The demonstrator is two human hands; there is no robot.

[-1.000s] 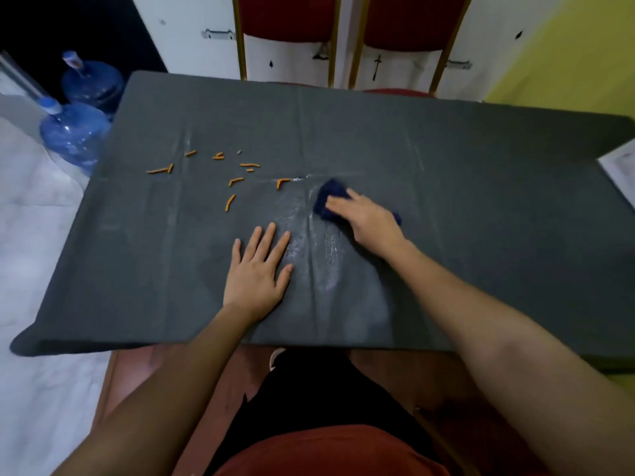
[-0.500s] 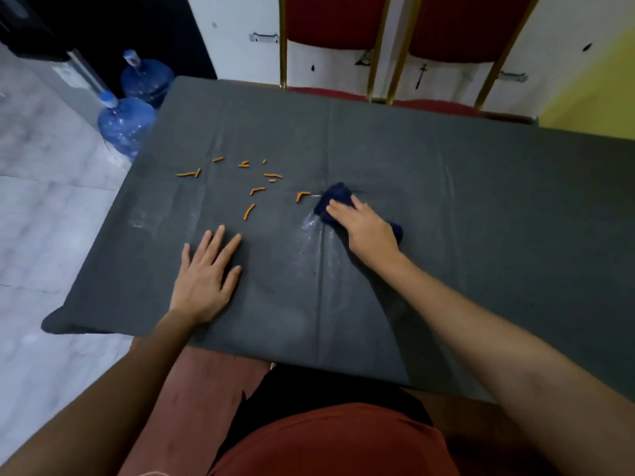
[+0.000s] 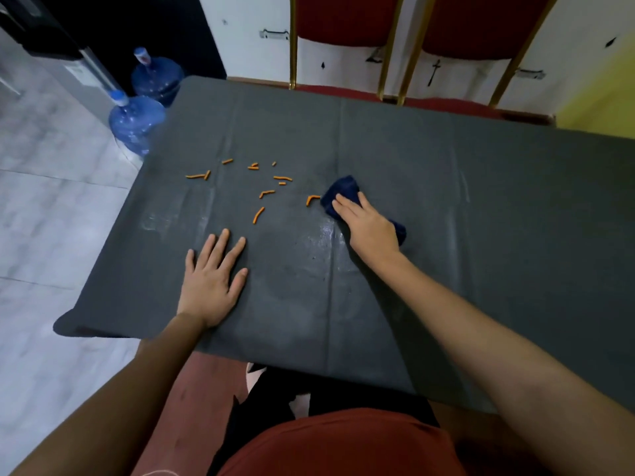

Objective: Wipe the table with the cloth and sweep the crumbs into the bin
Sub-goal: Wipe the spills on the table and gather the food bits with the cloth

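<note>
Your right hand [image 3: 369,228]: grip pressing navy cloth [image 3: 343,192] onto tabletop [image 3: 481,218]; orange crumbs [image 3: 261,194] at nine o'clock. Left hand [image 3: 211,280]: flat, open. No legible writing.

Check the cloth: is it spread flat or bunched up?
Bunched up. The cloth sits as a thick dark-blue wad under the right hand, bulging out at both ends, not laid open on the table.

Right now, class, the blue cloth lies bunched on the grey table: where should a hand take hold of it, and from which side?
Grip the blue cloth from above, palm flat on its raised middle, as the right hand does. It is soft, low and bunched, with no handle. Its far-left end faces the orange crumbs, so pressing down probably suits pushing that way.
</note>
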